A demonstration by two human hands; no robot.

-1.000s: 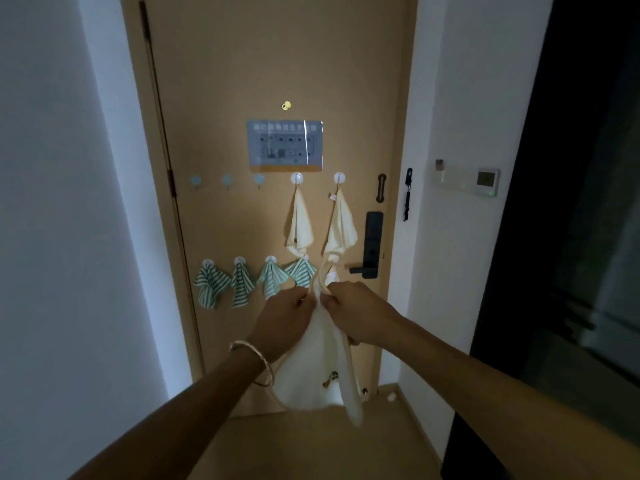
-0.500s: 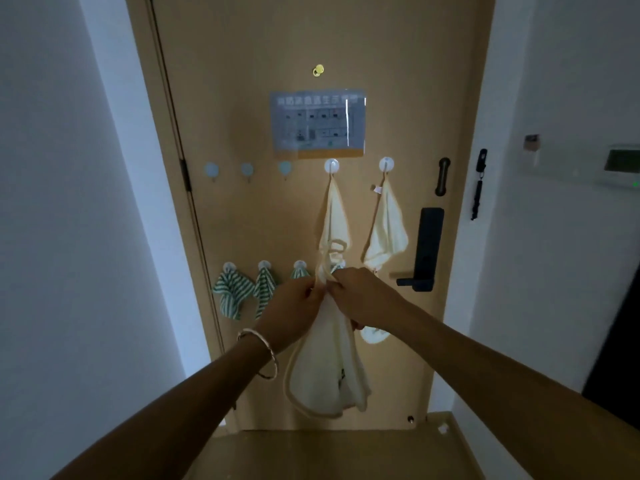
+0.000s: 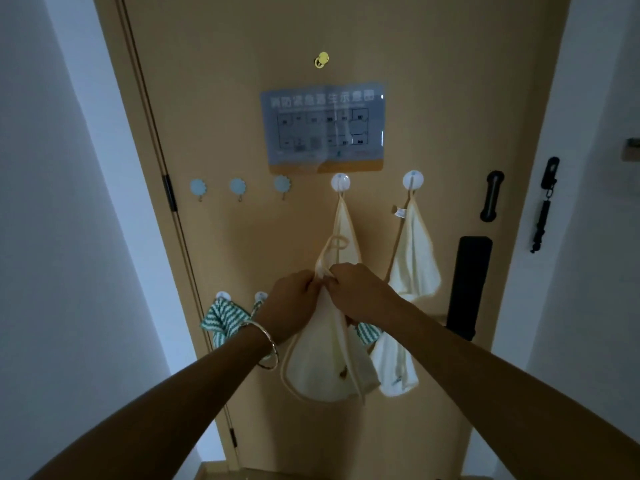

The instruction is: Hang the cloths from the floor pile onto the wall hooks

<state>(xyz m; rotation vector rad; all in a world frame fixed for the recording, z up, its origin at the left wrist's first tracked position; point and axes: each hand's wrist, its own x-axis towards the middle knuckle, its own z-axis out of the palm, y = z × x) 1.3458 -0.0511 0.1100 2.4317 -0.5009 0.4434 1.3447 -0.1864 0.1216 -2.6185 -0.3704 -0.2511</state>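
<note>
Pinching the cream cloth (image 3: 325, 368) near its loop, my left hand (image 3: 291, 306) and right hand (image 3: 360, 292) have fingers closed on it. My arms hide most striped cloths (image 3: 218, 320); the dim light blurs the poster (image 3: 323, 126).

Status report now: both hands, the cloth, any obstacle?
Left hand and right hand both gripping cream cloth, loop up. Three blue hooks free, upper left. Nothing blocking.

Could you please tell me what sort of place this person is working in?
Probably the entryway of a flat or hotel room: a door bearing an evacuation floor plan, a black electronic lock, and hooks hung with cloths.
</note>
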